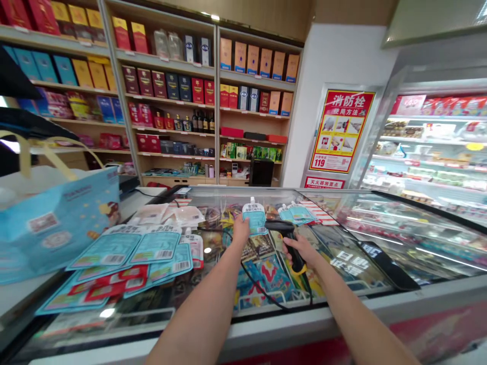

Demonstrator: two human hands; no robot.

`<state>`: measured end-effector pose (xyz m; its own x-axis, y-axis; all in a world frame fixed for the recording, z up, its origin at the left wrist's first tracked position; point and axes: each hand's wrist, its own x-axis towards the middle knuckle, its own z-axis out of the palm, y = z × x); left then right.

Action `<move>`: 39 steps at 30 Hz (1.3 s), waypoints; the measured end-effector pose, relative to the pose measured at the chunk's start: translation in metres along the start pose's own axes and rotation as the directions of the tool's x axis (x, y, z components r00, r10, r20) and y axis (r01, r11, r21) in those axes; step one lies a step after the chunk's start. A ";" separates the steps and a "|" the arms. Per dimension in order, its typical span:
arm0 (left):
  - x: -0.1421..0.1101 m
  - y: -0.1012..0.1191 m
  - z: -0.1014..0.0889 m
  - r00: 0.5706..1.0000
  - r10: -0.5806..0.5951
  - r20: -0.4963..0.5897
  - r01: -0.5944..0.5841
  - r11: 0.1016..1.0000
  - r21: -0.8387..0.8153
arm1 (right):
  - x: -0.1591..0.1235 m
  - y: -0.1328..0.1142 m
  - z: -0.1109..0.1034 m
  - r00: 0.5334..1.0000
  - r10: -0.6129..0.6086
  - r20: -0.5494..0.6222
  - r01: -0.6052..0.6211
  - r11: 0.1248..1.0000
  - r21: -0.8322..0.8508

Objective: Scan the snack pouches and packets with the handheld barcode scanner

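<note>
spout pouch (254, 217): pale blue, white cap | barcode scanner (292, 248): black, yellow collar | tote bag (57, 228), 9 o'clock: sky blue, cream handles

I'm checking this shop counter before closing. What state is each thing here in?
Left hand: gripping the pouch's lower part.
Spout pouch: upright, capped.
Right hand: closed around the scanner's handle.
Handheld barcode scanner: lifted, head toward the pouch.
Scanner cable: slack, looped over the glass.
Freezer glass top: closed.
Flat pouches: lying overlapped on the glass.
Blue paper bag: standing, handles up.
</note>
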<state>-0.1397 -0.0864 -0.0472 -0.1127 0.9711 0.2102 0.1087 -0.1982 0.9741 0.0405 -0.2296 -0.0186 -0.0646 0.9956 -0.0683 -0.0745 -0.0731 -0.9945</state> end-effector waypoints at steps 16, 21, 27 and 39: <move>0.002 -0.010 0.000 0.999 0.035 -0.031 -0.039 0.989 -0.140 | -0.013 -0.006 0.001 0.999 0.054 0.005 -0.052 0.987 -0.152; 0.005 -0.018 -0.002 1.000 0.018 -0.019 -0.021 0.990 -0.136 | -0.013 -0.006 0.003 0.998 0.059 0.002 -0.057 0.977 -0.207; 0.005 -0.019 -0.003 1.000 0.011 -0.013 -0.012 0.991 -0.133 | -0.014 -0.008 0.004 0.998 0.060 0.000 -0.058 0.970 -0.234; -0.003 0.000 -0.006 0.999 -0.045 -0.030 0.045 0.999 0.004 | -0.011 -0.006 0.007 0.996 0.091 0.002 -0.089 0.978 -0.188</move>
<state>-0.1455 -0.0908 -0.0470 -0.1474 0.9746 0.1684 0.1077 -0.1534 0.9823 0.0346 -0.2402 -0.0112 -0.0730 0.9846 -0.1588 0.1205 -0.1494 -0.9814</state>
